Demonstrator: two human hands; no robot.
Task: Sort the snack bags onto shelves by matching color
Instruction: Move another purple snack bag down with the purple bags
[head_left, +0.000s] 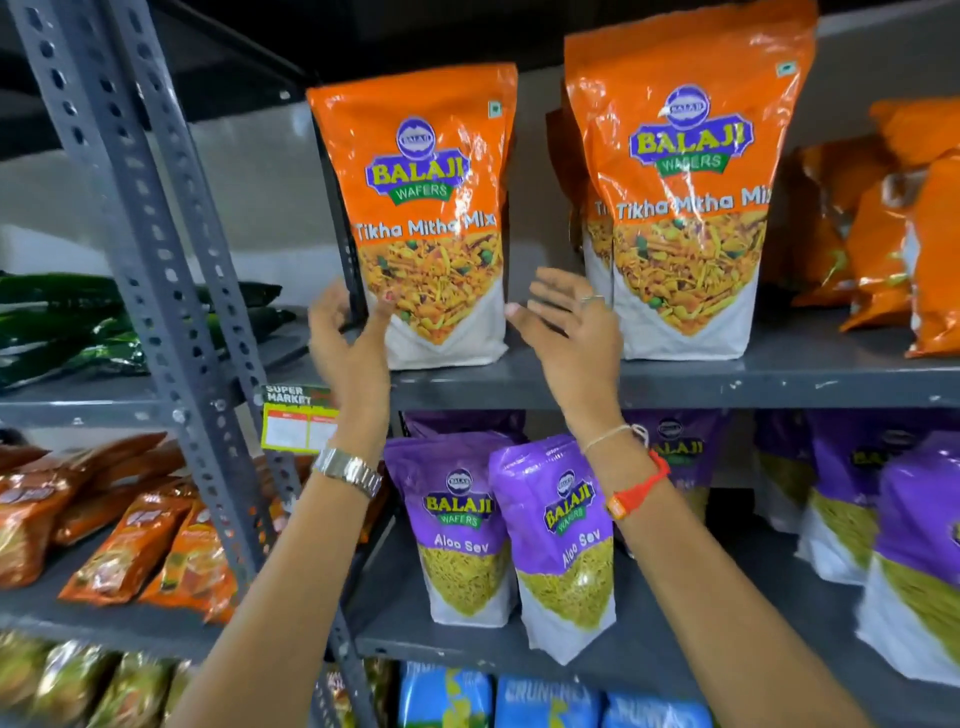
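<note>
2 open hands, left hand (347, 332) and right hand (566, 332), flank an upright orange snack bag (423, 218) on the orange shelf (727, 376), gripping nothing; it looks light, crinkly and slippery, best held by both lower sides.

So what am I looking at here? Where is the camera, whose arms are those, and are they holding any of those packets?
There is no machine here. The single picture comes from a camera worn on a person's head, looking forward and down at metal store shelves. The left hand and right hand are bare and open on either side of an upright orange Tikha Mitha Mix bag. The left thumb rests against its lower corner, but nothing is held in a grip. More orange bags stand beside it on the same shelf. Purple Aloo Sev bags fill the shelf below, so the colours match.
</note>
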